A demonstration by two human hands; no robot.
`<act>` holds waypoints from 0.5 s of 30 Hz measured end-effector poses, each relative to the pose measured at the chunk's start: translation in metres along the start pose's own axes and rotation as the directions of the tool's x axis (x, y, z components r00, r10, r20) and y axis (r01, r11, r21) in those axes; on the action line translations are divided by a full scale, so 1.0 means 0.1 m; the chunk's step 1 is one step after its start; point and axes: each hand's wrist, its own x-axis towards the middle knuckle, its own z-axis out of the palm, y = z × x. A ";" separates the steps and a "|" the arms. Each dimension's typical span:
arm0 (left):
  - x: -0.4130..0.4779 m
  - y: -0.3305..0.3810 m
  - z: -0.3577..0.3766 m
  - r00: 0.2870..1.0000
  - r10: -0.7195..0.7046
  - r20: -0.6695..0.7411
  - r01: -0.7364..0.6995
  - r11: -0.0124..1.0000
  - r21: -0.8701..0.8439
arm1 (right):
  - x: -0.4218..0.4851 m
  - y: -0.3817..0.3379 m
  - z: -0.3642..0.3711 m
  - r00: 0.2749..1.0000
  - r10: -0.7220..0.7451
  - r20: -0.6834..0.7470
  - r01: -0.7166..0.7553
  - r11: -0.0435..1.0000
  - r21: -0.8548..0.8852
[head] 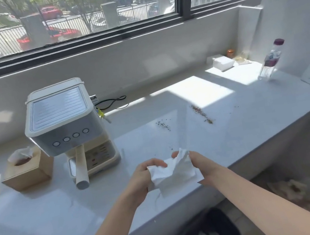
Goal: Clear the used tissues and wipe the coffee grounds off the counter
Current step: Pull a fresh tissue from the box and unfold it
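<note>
Both hands met low in the centre of the frame, the left hand (pixel 147 172) and right hand (pixel 197 163) each pinching a side of one crumpled white tissue (pixel 175 172) above the counter's (pixel 254 120) front edge. This looked like readying the tissue for wiping. The coffee grounds (pixel 202 114) lay in streaks up and right, with open counter between; the espresso machine (pixel 64 125) stood clear at left, the bin (pixel 209 232) below.

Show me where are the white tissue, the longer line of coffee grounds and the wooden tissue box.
white tissue (pixel 175 172): head view, middle of the crumpled sheet.
longer line of coffee grounds (pixel 201 114): head view, middle of the streak.
wooden tissue box (pixel 27 173): head view, front wall.
</note>
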 end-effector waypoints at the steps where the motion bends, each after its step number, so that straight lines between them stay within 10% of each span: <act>1: 0.07 0.02 0.01 1.000 0.006 -0.006 -0.006 1.000 0.025 | 0.05 -0.04 -0.04 1.000 0.009 0.009 -0.008 1.000 -0.027; 10: 0.75 0.26 0.11 0.992 0.086 -0.088 -0.075 0.989 0.124 | 0.58 -0.48 -0.38 0.994 0.067 -0.082 -0.068 0.998 -0.012; 15: 1.09 0.30 0.11 0.986 0.075 -0.150 -0.061 0.993 0.098 | 0.79 -0.60 -0.51 0.989 0.092 0.113 -0.086 0.995 -0.054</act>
